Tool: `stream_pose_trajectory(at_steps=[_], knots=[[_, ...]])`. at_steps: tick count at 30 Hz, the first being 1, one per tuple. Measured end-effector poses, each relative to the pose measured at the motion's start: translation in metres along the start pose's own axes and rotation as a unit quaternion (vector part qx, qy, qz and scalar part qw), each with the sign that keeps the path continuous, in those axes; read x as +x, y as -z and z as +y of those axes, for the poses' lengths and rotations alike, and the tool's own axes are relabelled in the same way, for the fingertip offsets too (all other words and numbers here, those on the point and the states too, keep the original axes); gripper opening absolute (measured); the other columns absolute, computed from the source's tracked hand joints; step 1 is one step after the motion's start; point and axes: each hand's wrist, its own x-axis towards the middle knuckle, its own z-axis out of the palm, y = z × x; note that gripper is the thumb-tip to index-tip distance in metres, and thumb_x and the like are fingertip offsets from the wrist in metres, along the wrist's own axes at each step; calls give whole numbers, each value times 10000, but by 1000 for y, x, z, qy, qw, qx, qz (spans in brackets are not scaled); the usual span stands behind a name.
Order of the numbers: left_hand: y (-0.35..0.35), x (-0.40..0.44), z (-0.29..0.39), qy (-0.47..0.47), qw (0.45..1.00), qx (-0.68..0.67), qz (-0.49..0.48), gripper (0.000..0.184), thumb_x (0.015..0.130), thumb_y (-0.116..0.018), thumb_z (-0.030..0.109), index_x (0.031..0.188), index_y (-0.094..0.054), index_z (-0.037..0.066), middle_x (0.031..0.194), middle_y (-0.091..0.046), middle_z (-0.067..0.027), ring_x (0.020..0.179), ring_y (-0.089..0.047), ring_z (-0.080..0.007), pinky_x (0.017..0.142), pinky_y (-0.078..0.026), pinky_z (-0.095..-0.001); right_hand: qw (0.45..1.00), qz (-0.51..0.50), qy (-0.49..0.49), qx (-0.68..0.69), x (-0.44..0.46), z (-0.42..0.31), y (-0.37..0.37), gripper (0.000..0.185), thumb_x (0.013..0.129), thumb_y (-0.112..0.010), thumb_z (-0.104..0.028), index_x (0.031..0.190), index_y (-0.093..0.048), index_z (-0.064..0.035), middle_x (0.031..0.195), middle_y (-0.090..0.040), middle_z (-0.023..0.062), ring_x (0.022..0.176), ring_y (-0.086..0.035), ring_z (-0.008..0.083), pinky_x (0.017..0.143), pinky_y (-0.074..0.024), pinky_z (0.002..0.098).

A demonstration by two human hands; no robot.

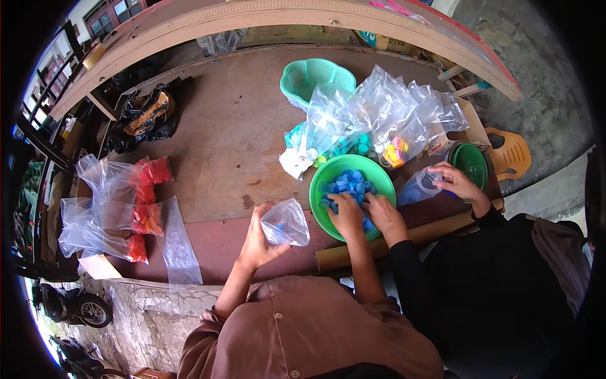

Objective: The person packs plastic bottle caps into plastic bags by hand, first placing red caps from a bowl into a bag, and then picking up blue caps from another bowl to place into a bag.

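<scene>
My left hand [257, 243] is closed around the side of a clear plastic bag [287, 224], whose mouth is spread wide. A little blue shows inside it. To the right, my right hand [347, 218] reaches into a green bowl [320, 218], its bent fingers down among blue bottle caps [351, 183]. The fingertips are hidden there, so I cannot tell whether they grip any caps. Right beside it, a co-worker's hand [386, 218] is in the same bowl. The co-worker's other hand [457, 183] holds a clear bag [419, 187] with blue in it.
Filled bags with red contents [146, 205] lie on the left, beside a flat plastic sheet [178, 243]. Behind the bowl are large clear bags [385, 101] of caps and a turquoise basket [315, 71]. A cardboard tube [404, 245] lies along the front edge. A wooden beam [252, 14] spans the back.
</scene>
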Motion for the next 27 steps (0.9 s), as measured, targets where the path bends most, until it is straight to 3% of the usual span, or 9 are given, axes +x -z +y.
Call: stream_pose_trajectory(at_steps=[4,10,12,14,16,18,22,24,27], knots=[[-6,-4,1,37,997,22,-69,865,560,-747,260,1226,-273,-24,1202,-398,-237,1133,-386,-395,987,-294,-420,998,-22,16,-54,4,5,-19,263,627,-655,-80,880,-593,-112,908,-529,87,821,-549,299,660,-450,388],[-12,-4,2,20,995,32,-88,840,581,-736,246,1226,-275,-30,1203,-399,-234,1142,-377,-393,994,-286,-421,997,41,65,17,-2,9,-8,213,624,-654,-54,804,-539,-51,733,-577,117,751,-558,293,633,-434,377],[-12,-2,6,31,994,24,-99,824,577,-732,221,1220,-281,-28,1192,-401,-226,1135,-383,-388,974,-315,-421,976,80,-37,201,-3,4,-6,210,669,-664,-55,831,-532,-30,778,-597,126,724,-590,276,642,-453,339],[-12,0,8,17,995,30,-97,820,573,-732,211,1216,-284,-27,1187,-401,-224,1129,-388,-386,964,-326,-419,967,96,-52,230,-4,-6,6,213,713,-668,-76,868,-537,-10,806,-615,113,708,-607,209,642,-457,297],[-13,0,9,4,995,35,-96,815,568,-732,201,1213,-287,-25,1181,-402,-222,1123,-393,-384,954,-338,-417,904,135,-77,399,-5,-27,21,232,716,-666,-59,907,-546,-2,795,-616,82,711,-588,143,628,-448,272],[-13,1,9,9,995,34,-96,819,565,-734,196,1217,-287,-18,1180,-402,-225,1120,-394,-383,951,-338,-417,919,117,-17,377,-9,-56,45,223,708,-670,-34,902,-564,-9,787,-617,55,693,-559,99,604,-426,215],[-15,1,7,-3,995,32,-92,823,561,-737,191,1218,-287,-16,1178,-403,-226,1115,-397,-385,948,-341,-419,933,54,97,342,-17,-99,63,166,686,-675,-25,827,-587,-19,807,-616,76,619,-547,104,565,-428,224],[-16,3,8,5,997,9,-82,826,558,-738,189,1220,-287,-14,1168,-409,-226,1113,-397,-387,947,-341,-420,949,-11,195,247,-14,-105,65,226,658,-708,-89,861,-619,-45,842,-617,82,722,-573,189,611,-444,276],[-13,3,11,12,995,-2,-94,827,560,-737,189,1222,-285,-10,1153,-416,-227,1105,-401,-387,945,-342,-423,945,27,176,273,-12,-104,63,209,680,-690,-101,865,-616,-41,878,-602,87,743,-566,197,611,-430,275]])
